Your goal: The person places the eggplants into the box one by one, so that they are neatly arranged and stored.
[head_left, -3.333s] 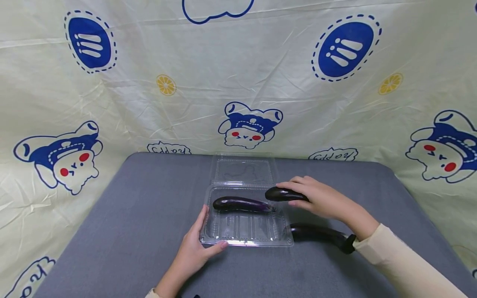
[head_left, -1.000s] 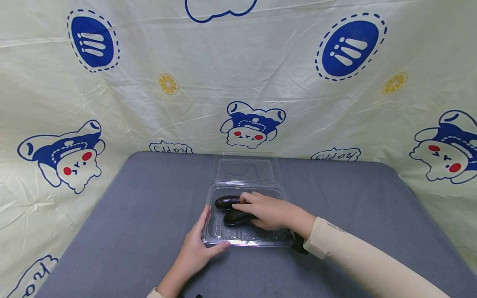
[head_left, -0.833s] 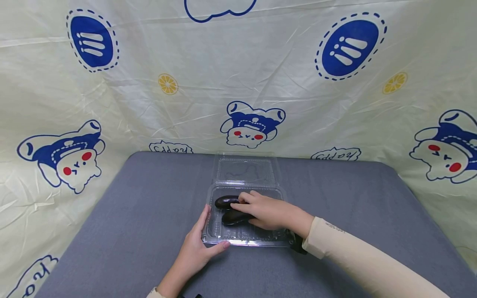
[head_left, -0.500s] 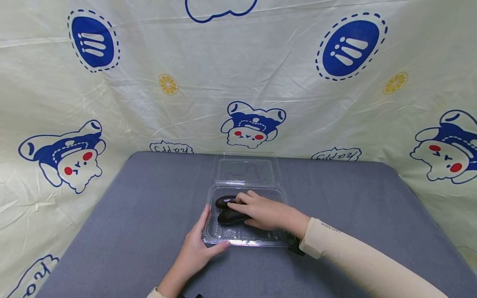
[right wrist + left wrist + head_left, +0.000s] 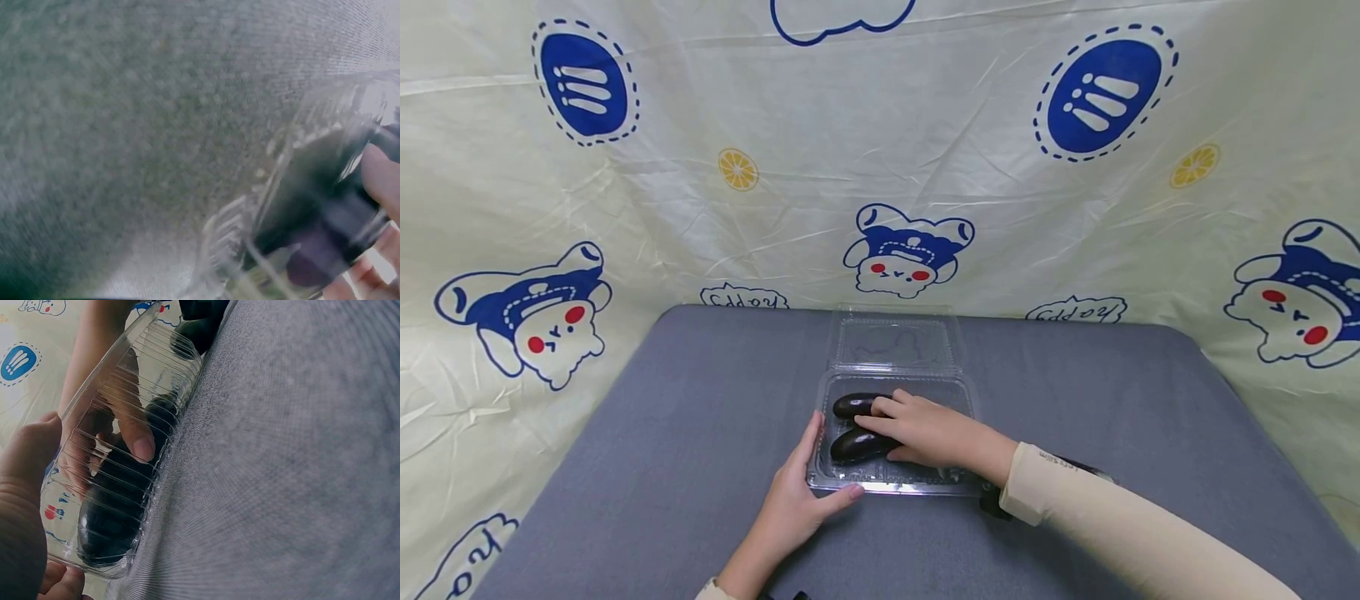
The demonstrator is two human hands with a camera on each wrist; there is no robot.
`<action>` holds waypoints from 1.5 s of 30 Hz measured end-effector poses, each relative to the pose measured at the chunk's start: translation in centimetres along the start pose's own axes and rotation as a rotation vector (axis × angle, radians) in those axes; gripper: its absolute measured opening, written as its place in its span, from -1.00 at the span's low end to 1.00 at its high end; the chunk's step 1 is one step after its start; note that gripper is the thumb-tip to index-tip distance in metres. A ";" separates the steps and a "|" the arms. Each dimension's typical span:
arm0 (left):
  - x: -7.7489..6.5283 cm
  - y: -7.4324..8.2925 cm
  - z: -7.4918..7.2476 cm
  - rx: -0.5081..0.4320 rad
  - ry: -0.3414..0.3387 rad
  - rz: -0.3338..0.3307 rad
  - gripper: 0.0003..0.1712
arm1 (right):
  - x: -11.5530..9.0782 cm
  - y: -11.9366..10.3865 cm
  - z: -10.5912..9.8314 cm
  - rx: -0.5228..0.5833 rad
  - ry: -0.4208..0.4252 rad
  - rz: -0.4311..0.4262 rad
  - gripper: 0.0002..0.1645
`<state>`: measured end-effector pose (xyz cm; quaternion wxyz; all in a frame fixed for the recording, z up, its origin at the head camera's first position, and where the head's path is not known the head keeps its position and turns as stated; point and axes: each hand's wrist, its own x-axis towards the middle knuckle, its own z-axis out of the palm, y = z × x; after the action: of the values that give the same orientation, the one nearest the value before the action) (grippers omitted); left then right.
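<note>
A clear plastic clamshell container (image 5: 895,489) lies on the table with its lid (image 5: 895,343) folded back. My left hand (image 5: 793,500) holds its near left corner, the thumb along the front rim and the fingers on the left side. Inside, two dark purple eggplants lie side by side. My right hand (image 5: 932,429) reaches in and grips the nearer eggplant (image 5: 856,446), whose right part is hidden under the hand. Some fingers overlap the farther eggplant (image 5: 852,405). In the left wrist view, the thumb presses along the nearer eggplant (image 5: 112,512) behind the container's ribbed wall.
Outside the container, a third eggplant (image 5: 992,502) lies to the right, mostly covered by my right sleeve (image 5: 1037,487). The table (image 5: 700,467) has a grey cloth cover. A printed cream curtain (image 5: 805,242) hangs behind it.
My right hand carried an eggplant from the right into the container, beside the one there. It has since slid slightly left with it. The left hand stays in place.
</note>
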<state>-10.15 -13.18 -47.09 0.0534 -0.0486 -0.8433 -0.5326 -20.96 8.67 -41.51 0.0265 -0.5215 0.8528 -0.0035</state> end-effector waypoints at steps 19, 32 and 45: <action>-0.1 0.0 0.1 -0.002 0.006 0.003 0.34 | -3.4 1.1 -1.7 0.098 0.160 0.088 -0.34; 0.0 0.0 -0.1 -0.004 0.009 0.003 0.35 | -9.7 3.3 -2.1 0.062 0.293 0.227 -0.28; 0.0 -0.1 0.0 -0.012 0.006 -0.004 0.37 | -13.4 3.7 -1.3 0.077 0.255 0.304 -0.19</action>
<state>-10.16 -13.23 -47.15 0.0547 -0.0457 -0.8401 -0.5377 -18.25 22.30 -39.74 -0.0618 -0.3805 0.9175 -0.0980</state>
